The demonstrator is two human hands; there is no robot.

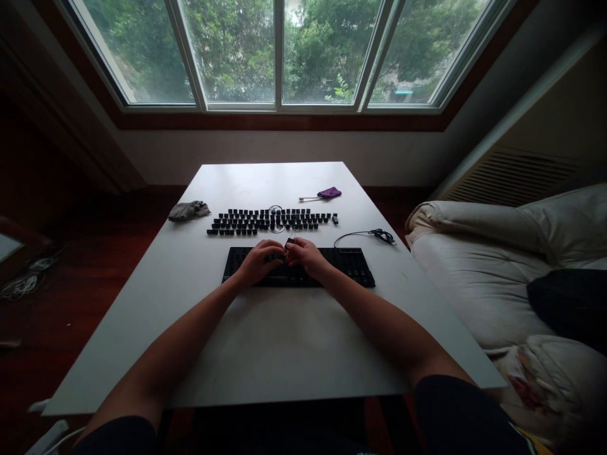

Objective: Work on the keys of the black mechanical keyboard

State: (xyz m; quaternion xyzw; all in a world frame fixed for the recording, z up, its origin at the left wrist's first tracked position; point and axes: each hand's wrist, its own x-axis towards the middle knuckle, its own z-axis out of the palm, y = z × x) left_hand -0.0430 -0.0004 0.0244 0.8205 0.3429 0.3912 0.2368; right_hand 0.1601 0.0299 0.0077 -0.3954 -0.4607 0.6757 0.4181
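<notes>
Over the middle of a black keyboard on the white table, my two hands meet. Pinched in the fingers of my right hand is a small dark keycap. My left hand is curled beside it, with fingertips closed close to the keycap; what they grip, if anything, is too small to name. A thin wire-like line shows near the fingers. Just beyond the keyboard stand rows of loose black keycaps. The hands hide the keyboard's centre.
A grey crumpled cloth lies left of the keycap rows. Behind them are a purple item and a thin light stick. A coiled black cable sits to the right. A sofa stands beside the table.
</notes>
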